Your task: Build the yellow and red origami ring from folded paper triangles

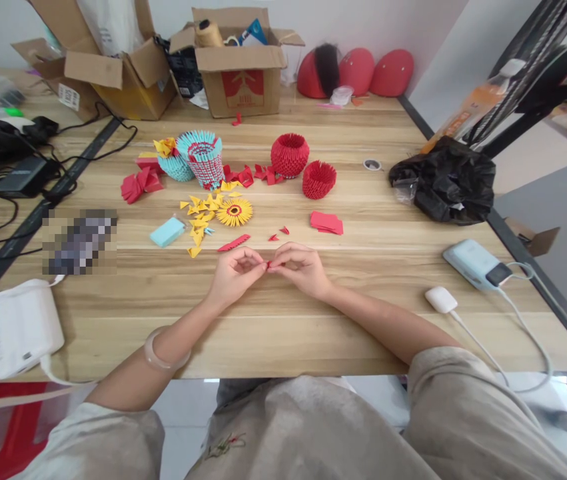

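Observation:
Between my fingertips is a small red paper piece (268, 265), pinched from the left by my left hand (237, 275) and from the right by my right hand (302, 268). Just beyond the hands lie two tiny red folded pieces (284, 231) and a red strip of joined pieces (234, 243). A yellow round paper flower (234, 212) sits near scattered yellow folded pieces (198, 223). Red paper slips (326, 223) are stacked to the right, and a light blue paper stack (167, 232) is at the left.
Behind stand two red paper bowls (290, 157) and a blue-red paper vase (206, 163). Cardboard boxes (243, 80) line the back. A black bag (448, 180) and power bank (473, 263) are right; a white device (26, 327) and cables are left.

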Available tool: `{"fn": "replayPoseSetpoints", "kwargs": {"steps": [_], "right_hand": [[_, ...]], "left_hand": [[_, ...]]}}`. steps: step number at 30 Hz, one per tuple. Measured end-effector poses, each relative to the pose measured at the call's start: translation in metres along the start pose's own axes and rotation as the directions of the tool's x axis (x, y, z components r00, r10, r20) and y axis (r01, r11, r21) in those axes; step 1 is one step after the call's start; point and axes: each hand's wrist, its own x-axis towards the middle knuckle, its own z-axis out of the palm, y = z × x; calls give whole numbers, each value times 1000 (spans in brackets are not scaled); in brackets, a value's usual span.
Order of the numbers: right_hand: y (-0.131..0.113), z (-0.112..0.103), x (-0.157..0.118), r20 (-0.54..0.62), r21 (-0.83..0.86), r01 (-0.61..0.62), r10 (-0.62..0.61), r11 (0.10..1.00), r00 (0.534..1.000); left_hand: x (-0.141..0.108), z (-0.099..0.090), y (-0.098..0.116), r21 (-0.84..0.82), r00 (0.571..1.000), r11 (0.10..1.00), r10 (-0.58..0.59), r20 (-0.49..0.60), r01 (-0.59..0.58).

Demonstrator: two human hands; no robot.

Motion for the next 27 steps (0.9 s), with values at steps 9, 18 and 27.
{"fn": "replayPoseSetpoints", "kwargs": {"steps": [9,18,27], "right_hand": [[3,-1,2,-3,213,-159,163,964,987],[6,-3,3,60,274,-369,367,888,928],[2,-3,3,89,128,-329,320,936,943]], "left_hand": [[2,-4,-6,-89,1000,996,-7,10,7],[2,-7,-10,17,988,988,152,31,-152],[0,-10,-11,230,977,950,198,74,-210]]}}
